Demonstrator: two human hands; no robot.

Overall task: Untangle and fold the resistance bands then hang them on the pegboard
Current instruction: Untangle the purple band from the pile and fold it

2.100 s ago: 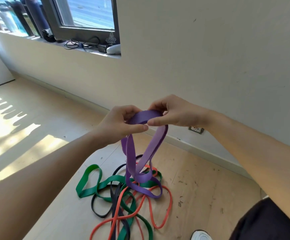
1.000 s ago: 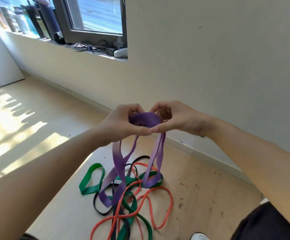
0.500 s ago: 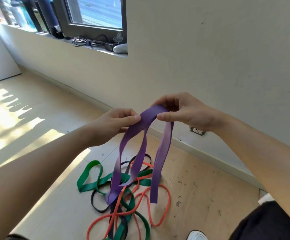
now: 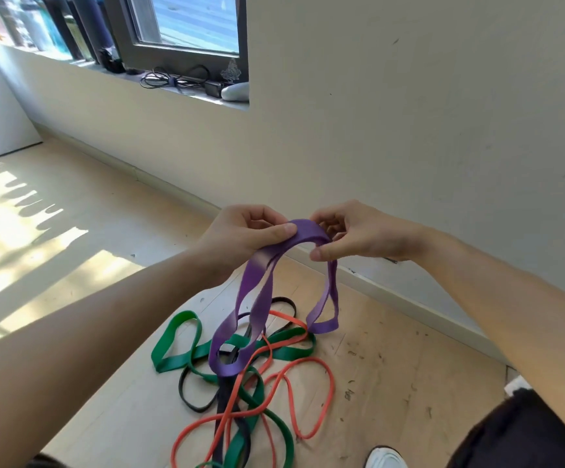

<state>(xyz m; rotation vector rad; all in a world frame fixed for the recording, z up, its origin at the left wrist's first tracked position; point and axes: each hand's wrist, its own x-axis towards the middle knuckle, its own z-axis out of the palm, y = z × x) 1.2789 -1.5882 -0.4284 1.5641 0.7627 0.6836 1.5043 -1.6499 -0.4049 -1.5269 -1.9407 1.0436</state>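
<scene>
The left hand (image 4: 243,231) and right hand (image 4: 358,234), close together, each pinch the top of the purple resistance band (image 4: 257,298). Its loops dangle below them above the tangled bands (image 4: 267,376). It looks light, limp and stretchy, so the stacked fold is probably the best place to hold it.

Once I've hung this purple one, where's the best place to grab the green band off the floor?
Pinch the green band at its free loop on the pile's left end, coming from the left. That loop lies alone on the floor, while the rest is crossed with the orange band and black band, so it should pull free most easily.
</scene>
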